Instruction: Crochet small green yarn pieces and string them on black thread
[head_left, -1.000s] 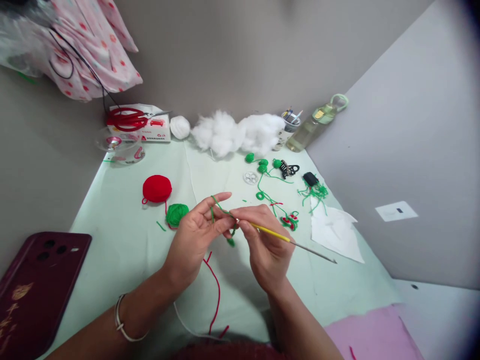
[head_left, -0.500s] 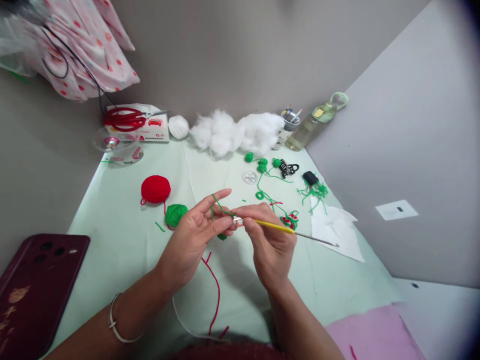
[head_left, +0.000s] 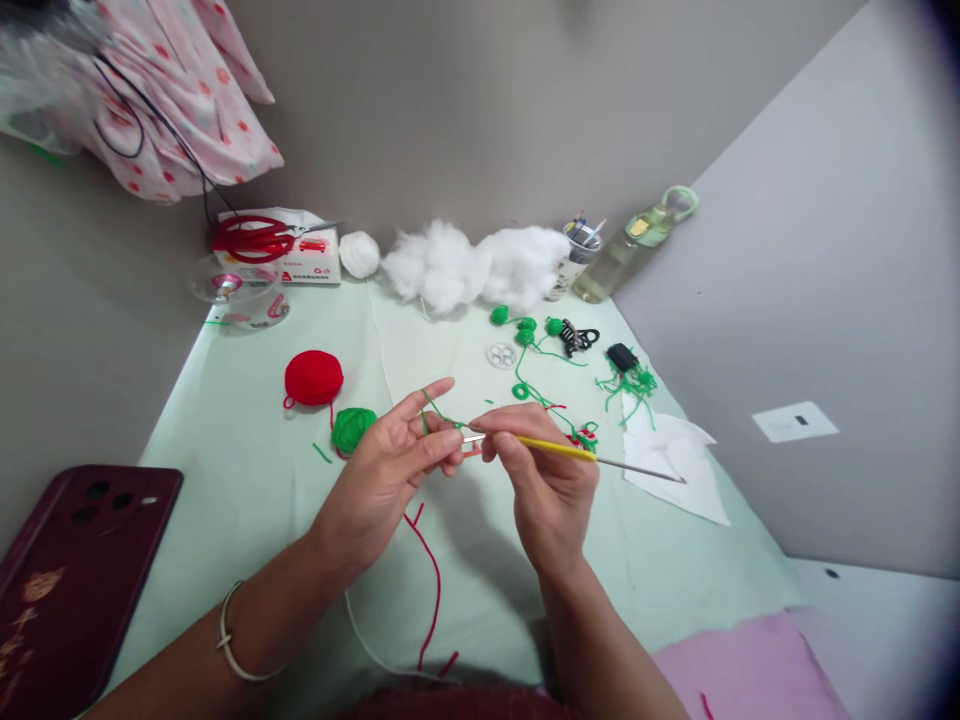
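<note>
My right hand [head_left: 551,490] is closed around a crochet hook with a yellow handle [head_left: 556,448]; its rear metal end points right. The hook's front end meets green yarn [head_left: 442,412] at the fingertips of my left hand [head_left: 382,465]. Left thumb and fingers pinch the yarn, while the raised index finger carries a strand. Whatever small piece is worked between the fingers is mostly hidden. A green yarn ball [head_left: 352,431] lies just left of my left hand, with a red yarn ball [head_left: 313,378] behind it.
White stuffing [head_left: 480,265], a white yarn ball [head_left: 359,255] and red-handled scissors [head_left: 255,240] are along the back. A bottle [head_left: 626,250] leans at the back right. Small green pieces [head_left: 525,332] lie before the stuffing; a dark red phone [head_left: 90,580] is at left.
My right hand and the hook have shifted slightly right, away from my left fingertips. The dark green bit that showed below my left fingers is now out of sight.
</note>
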